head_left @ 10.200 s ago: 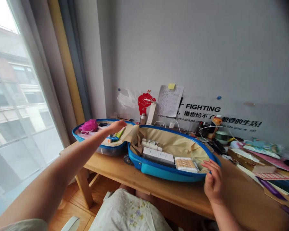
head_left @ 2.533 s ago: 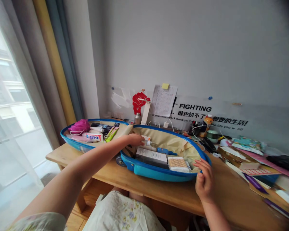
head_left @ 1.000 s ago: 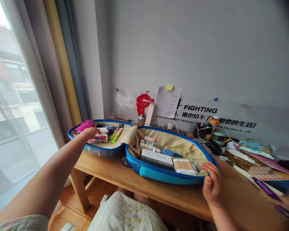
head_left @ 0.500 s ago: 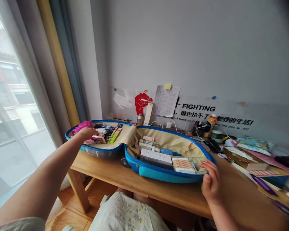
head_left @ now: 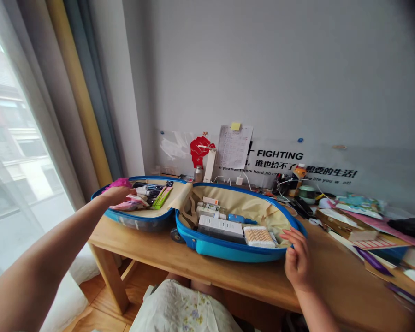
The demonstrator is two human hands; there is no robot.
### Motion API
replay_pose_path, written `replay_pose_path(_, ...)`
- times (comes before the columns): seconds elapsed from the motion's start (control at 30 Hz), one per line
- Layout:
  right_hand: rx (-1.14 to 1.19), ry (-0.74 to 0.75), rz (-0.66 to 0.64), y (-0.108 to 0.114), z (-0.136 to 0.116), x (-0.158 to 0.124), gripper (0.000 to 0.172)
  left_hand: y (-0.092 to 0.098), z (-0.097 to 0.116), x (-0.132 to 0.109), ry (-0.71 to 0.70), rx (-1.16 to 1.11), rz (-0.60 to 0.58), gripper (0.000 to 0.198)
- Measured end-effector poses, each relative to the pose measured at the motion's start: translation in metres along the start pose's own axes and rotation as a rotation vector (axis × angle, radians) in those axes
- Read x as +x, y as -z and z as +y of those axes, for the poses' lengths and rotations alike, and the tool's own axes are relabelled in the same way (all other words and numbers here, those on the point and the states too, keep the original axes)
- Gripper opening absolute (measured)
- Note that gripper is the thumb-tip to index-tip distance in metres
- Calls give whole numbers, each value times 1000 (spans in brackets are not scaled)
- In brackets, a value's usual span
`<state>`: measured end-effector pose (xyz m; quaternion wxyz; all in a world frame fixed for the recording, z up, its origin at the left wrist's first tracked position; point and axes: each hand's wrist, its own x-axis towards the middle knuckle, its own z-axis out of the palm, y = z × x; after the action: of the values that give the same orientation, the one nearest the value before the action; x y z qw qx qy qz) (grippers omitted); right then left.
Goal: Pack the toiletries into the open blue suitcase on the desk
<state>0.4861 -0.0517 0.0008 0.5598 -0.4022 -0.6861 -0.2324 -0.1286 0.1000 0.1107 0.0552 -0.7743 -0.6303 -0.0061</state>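
Observation:
A blue suitcase (head_left: 228,253) lies spread wide on the wooden table, both halves facing up. My left hand (head_left: 120,195) reaches into its left half, beside a bright pink mesh bath puff (head_left: 119,183) and over a pink-and-white packet (head_left: 133,201). Its fingers are mostly hidden, so any hold is unclear. Close by are a white tube (head_left: 143,191) and a green-and-pink narrow pack (head_left: 162,198). My right hand (head_left: 298,258) grips the right rim, fingers over the edge and thumb outside. Cotton swabs (head_left: 258,236), a white box (head_left: 220,226) and a blue bottle (head_left: 241,218) lie in that half.
Clutter covers the table's right side: an orange-labelled bottle (head_left: 299,173), a green jar (head_left: 307,193), a purple object (head_left: 373,261) and papers. Behind stands a grey wall (head_left: 263,69) with a pinned sheet (head_left: 234,146). Curtains (head_left: 79,92) hang by the window at left.
My left hand has drawn slightly left and nearer, and the pink-and-white packet under it shows differently. My right hand stays at the rim. The whole view has shifted a little.

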Motion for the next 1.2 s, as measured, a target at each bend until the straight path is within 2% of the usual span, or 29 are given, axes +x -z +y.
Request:
replay_pose_path(0.13, 24, -25, 13, -1, 0, -1, 34, 23, 9, 2, -23, -14, 62, 45)
replay_pose_path(0.23, 19, -18, 1, 0, -1, 0, 34, 43, 40, 13, -84, -61, 162, 50)
replay_pose_path(0.33, 7, -1, 2, 0, -3, 1, 33, 63, 102, 28, -250, -154, 281, 48)
replay_pose_path(0.4, 5, 4, 0, 0, -4, 1, 32, 73, 154, 41, -363, -193, 269, 45)
replay_pose_path(0.47, 11, 2, 2, 0, -5, 2, 31, 76, 208, 55, -469, -178, 174, 42)
replay_pose_path(0.6, 13, -9, -1, 2, -6, 1, 30, 62, 301, 85, -557, -146, 28, 37)
replay_pose_path(0.7, 15, -28, -24, 4, -8, 1, 30, 45, 348, 102, -580, -109, -91, 33)
replay_pose_path(0.8, 10, -35, -28, 5, -10, 1, 30, 34, 378, 113, -576, -87, -165, 35)
replay_pose_path(0.93, -4, -27, -29, 5, -12, 3, 31, 25, 402, 120, -569, -108, -223, 34)
replay_pose_path(1.07, 3, -24, -20, 4, -12, 3, 31, 15, 417, 118, -558, -170, -282, 35)
replay_pose_path(1.2, 3, -18, -22, 4, -11, 3, 30, 5, 420, 115, -519, -232, -299, 37)
